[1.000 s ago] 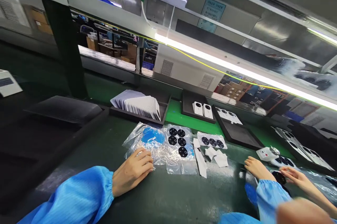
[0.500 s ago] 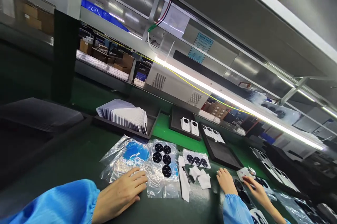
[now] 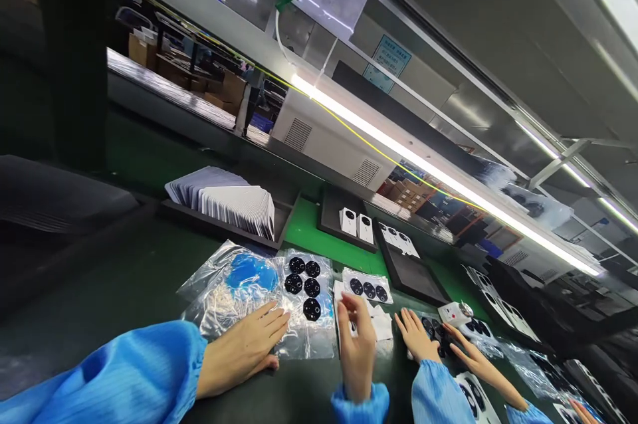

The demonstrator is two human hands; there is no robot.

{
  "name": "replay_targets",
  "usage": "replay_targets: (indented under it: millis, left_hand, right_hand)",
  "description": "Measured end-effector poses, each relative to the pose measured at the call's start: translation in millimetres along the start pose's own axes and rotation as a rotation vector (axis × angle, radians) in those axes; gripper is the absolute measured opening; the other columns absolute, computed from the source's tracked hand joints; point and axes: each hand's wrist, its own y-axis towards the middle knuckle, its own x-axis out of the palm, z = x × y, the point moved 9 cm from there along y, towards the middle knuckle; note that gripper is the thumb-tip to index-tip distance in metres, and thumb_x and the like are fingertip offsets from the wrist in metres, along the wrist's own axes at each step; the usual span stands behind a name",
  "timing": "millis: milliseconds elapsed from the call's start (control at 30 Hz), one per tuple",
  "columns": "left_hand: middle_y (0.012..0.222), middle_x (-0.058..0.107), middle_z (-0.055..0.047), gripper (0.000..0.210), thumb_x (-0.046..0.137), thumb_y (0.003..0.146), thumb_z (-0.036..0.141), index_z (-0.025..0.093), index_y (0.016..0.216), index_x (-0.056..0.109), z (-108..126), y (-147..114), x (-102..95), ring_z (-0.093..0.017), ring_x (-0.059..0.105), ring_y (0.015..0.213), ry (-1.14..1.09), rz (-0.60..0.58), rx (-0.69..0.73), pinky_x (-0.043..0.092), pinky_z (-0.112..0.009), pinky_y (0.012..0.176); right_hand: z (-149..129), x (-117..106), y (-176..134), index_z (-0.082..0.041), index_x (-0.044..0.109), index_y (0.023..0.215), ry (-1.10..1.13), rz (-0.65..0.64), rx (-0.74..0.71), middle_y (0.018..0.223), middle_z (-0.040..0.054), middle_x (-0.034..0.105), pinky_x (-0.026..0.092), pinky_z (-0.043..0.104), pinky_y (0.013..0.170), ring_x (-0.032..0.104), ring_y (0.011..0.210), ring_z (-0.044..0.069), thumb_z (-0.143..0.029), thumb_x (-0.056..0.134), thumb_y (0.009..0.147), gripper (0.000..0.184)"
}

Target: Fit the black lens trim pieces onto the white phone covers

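Observation:
My left hand [image 3: 242, 352] lies flat with fingers stretched, resting on the lower edge of a clear plastic bag [image 3: 214, 291] with blue film inside. Just right of it is a clear plastic sheet [image 3: 319, 346] bearing several round black discs with small holes [image 3: 312, 287]. Over white paper scraps [image 3: 383, 325] hovers my right hand [image 3: 357, 344], its fingers bent and drawn together; whatever they hold, if anything, is too small to make out. Beyond it lies a white sheet with three black discs [image 3: 369, 290].
A co-worker's hands [image 3: 417, 339] handle black parts at the right. Behind stand a black tray [image 3: 285, 221] of fanned white cards [image 3: 239, 208], a black tray [image 3: 331, 201] with two white pieces, and another black tray [image 3: 416, 278]. A lit tube lamp [image 3: 379, 145] hangs above.
My right hand has come into view from below, over the paper scraps. My left hand has shifted slightly right across the plastic. The co-worker's nearer hand has spread its fingers.

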Motion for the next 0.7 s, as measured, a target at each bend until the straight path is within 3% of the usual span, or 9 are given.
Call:
replay_targets:
  millis: [100,167,267,400,700]
  left_hand:
    - [0.132,0.059,-0.020,0.054,0.070,0.084,0.029,0.005,0.129,0.053,2,0,-5.1,-0.032,0.055,0.123,-0.005,-0.032,0.005,0.040,-0.045,0.109]
    - [0.134,0.058,-0.018,0.056,0.072,0.082,0.026,0.007,0.131,0.053,1,0,-9.5,-0.031,0.054,0.125,-0.027,-0.066,-0.011,0.040,-0.044,0.110]
    - [0.137,0.055,-0.016,0.055,0.072,0.083,0.024,0.010,0.133,0.052,-1,1,-14.4,-0.029,0.052,0.127,-0.053,-0.143,-0.057,0.039,-0.043,0.111]
    - [0.140,0.051,-0.017,0.055,0.068,0.085,0.022,0.008,0.135,0.049,-1,3,-17.4,-0.029,0.048,0.131,-0.104,-0.206,-0.093,0.037,-0.044,0.113]
    - [0.149,0.041,-0.016,0.058,0.066,0.085,0.021,0.016,0.139,0.044,-16,-2,-3.0,-0.032,0.033,0.140,-0.332,-0.163,-0.146,0.027,-0.052,0.116]
  right_hand:
    - [-32,49,5,-0.021,0.065,0.104,0.075,-0.163,-0.044,0.098,0.0025,0.065,0.054,0.032,0.075,0.064,0.084,0.016,-0.032,0.067,0.083,0.024]
    - [-39,63,10,-0.025,0.068,0.098,0.095,-0.229,-0.047,0.094,0.0011,0.065,0.053,0.031,0.076,0.064,0.085,0.019,-0.026,0.073,0.073,0.026]
    - [-35,69,17,-0.026,0.069,0.092,0.115,-0.270,-0.032,0.094,0.0010,0.064,0.052,0.032,0.079,0.064,0.090,0.022,-0.020,0.074,0.064,0.030]
    - [-26,75,20,-0.025,0.067,0.091,0.131,-0.279,-0.018,0.095,0.0018,0.064,0.051,0.033,0.082,0.063,0.094,0.023,-0.018,0.071,0.064,0.028]
    - [-22,77,15,-0.027,0.067,0.096,0.060,-0.227,-0.044,0.098,0.0017,0.066,0.051,0.031,0.085,0.064,0.098,0.022,-0.020,0.068,0.069,0.027]
